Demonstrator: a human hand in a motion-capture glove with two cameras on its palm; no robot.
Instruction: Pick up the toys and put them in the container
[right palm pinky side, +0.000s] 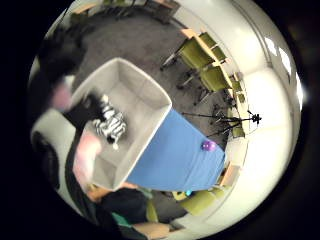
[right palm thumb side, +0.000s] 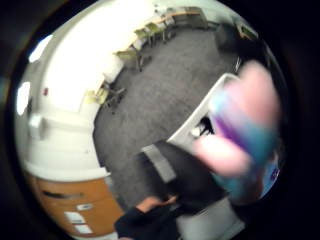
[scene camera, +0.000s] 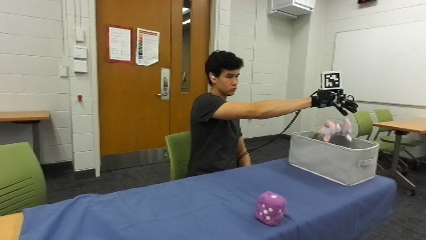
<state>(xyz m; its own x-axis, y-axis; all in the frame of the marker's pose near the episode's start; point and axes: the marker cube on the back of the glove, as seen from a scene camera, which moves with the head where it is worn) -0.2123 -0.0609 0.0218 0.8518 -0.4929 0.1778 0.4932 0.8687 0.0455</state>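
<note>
Reaching out level, hand (scene camera: 335, 100) hovering over bin (scene camera: 331, 159), fingers spread apart, holding nothing; pink toy (scene camera: 335, 130) dropping below. Sitting on blue table (scene camera: 200, 202): purple die (scene camera: 271, 208).

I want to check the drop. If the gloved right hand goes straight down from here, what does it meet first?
Probably the pink soft toy just below the hand, then the grey container beneath; depth is unclear.

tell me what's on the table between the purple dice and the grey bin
Nothing: the outside view shows only bare blue tablecloth between the purple dice and the grey bin.
</note>
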